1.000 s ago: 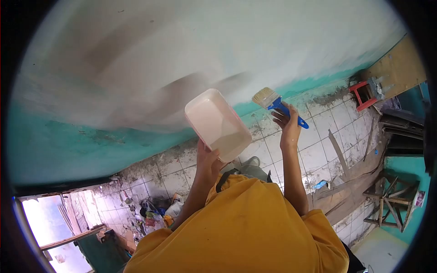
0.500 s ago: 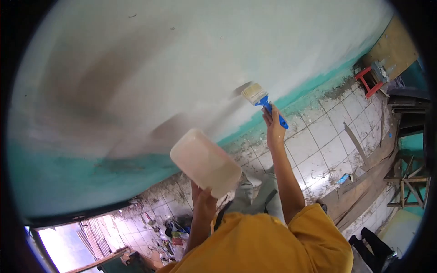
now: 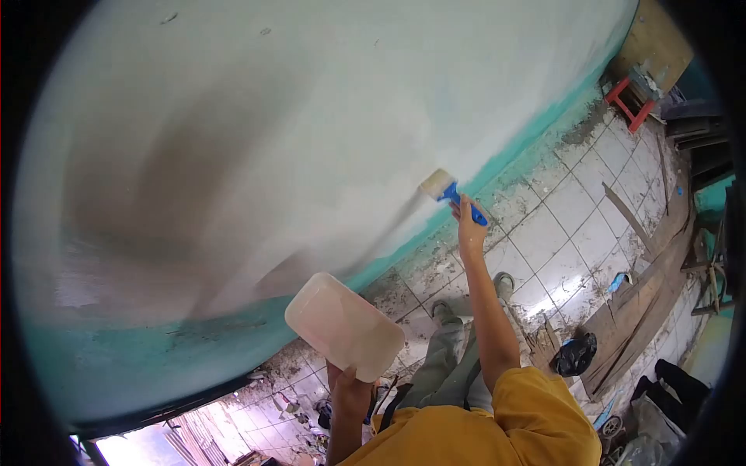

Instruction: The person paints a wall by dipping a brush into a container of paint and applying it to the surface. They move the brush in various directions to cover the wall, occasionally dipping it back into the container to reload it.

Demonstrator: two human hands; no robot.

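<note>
Fingers [image 3: 465, 206] of both hands are closed, before a wall [image 3: 342, 147] whitish above green. The left hand [image 3: 352, 394] grips a pale, pinkish, round-cornered tray [image 3: 344, 325] by its near end; the right hand [image 3: 470, 227] holds a smaller blue-handled paintbrush [image 3: 450, 192], cream bristles [image 3: 435, 182] at the whitish part.

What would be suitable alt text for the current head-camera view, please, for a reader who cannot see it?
A person's right hand holds a blue-handled brush at a white-and-teal wall, while the left hand holds a pale rectangular container. Below are the person's yellow shirt and a dirty tiled floor.
</note>
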